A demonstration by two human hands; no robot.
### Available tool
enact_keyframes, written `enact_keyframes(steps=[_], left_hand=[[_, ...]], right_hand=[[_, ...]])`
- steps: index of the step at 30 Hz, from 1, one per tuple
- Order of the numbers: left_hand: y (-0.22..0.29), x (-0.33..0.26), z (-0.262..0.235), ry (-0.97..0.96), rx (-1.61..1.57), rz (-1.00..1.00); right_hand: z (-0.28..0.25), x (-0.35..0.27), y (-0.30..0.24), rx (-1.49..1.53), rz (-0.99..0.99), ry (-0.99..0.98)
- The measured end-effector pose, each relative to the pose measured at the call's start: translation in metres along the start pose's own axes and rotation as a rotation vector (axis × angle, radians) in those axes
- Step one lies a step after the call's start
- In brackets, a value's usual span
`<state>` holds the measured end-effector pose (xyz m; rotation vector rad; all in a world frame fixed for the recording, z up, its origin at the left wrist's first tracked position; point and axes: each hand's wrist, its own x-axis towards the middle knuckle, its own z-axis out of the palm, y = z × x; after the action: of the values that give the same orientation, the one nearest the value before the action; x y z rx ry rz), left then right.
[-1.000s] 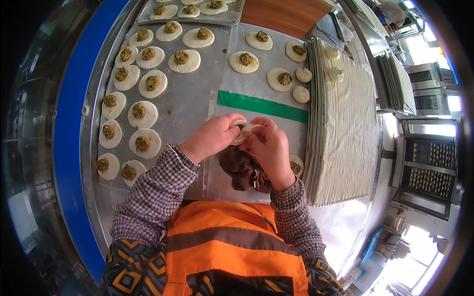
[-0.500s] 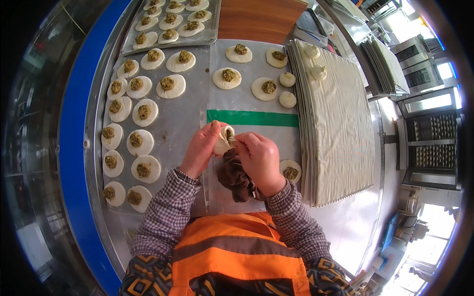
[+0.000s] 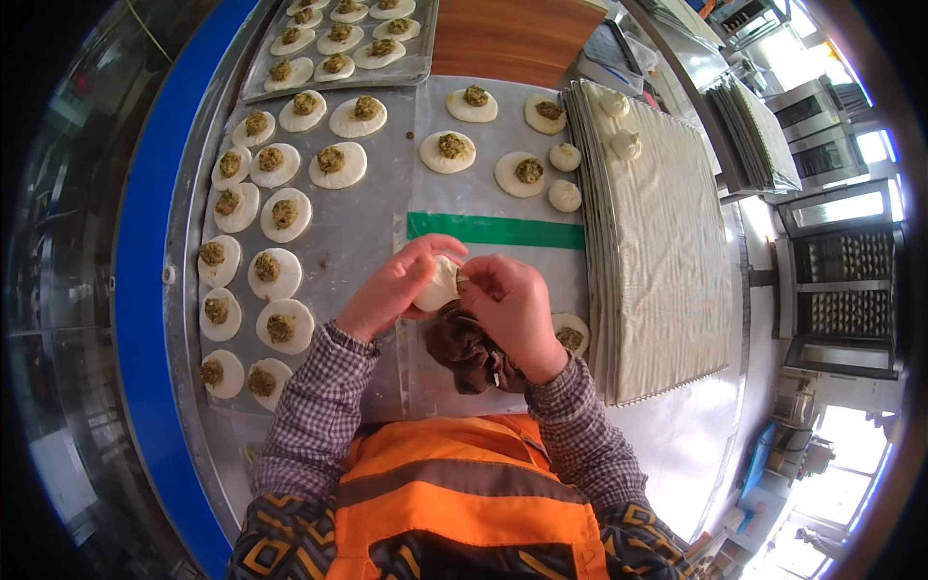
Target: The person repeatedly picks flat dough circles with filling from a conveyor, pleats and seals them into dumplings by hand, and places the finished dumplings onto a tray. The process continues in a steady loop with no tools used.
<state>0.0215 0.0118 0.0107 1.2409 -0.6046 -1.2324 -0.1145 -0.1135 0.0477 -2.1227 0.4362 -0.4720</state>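
Note:
Between my hands, above the table, is a white stuffed bun (image 3: 440,286) with its dough folded over the filling. My left hand (image 3: 391,288) cups it from the left, fingers curled round its far side. My right hand (image 3: 510,302) pinches the dough edge on the bun's right side; the fingertips partly hide the pleats. Just below lies a crumpled dark brown cloth (image 3: 464,350). A dough round with filling (image 3: 571,334) is partly hidden behind my right wrist. Two closed buns (image 3: 565,196) sit beyond, near filled dough rounds (image 3: 448,152).
Filled dough rounds (image 3: 285,215) stand in columns at the left. A metal tray (image 3: 411,68) with more is at the far left. Stacked cloth-covered trays (image 3: 667,271) rise on the right, two buns on top. Green tape (image 3: 493,230) crosses the table. A wooden board (image 3: 512,39) lies behind.
The dough in my hands has gone from an open pocket showing filling to a nearly closed, rounder bun. My left fingers now wrap further over it.

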Motion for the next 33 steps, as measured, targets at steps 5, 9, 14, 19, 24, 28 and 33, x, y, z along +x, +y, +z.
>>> enact_keyframes(steps=[5, 9, 14, 19, 24, 28, 33], left_hand=[[0.003, 0.002, -0.003, -0.036, -0.022, 0.030], [0.003, 0.001, 0.008, 0.034, -0.001, 0.152], [0.009, -0.001, 0.011, 0.075, 0.229, 0.235], [0.015, 0.002, 0.011, -0.071, -0.045, -0.104], [0.005, 0.001, 0.029, 0.204, 0.258, 0.358], [0.006, -0.001, 0.030, 0.159, 0.037, 0.020], [0.009, -0.001, 0.033, 0.131, -0.279, -0.103]], right_hand=[[-0.004, 0.001, -0.005, -0.118, -0.228, 0.037], [-0.006, -0.001, -0.004, 0.111, 0.071, -0.004], [-0.013, 0.001, -0.004, -0.139, -0.238, 0.012], [-0.018, -0.003, -0.009, -0.047, -0.127, -0.029], [-0.017, -0.005, -0.009, -0.007, -0.111, -0.019], [-0.019, -0.008, -0.012, -0.051, -0.164, -0.066], [-0.021, -0.012, -0.017, -0.164, -0.221, -0.113]])
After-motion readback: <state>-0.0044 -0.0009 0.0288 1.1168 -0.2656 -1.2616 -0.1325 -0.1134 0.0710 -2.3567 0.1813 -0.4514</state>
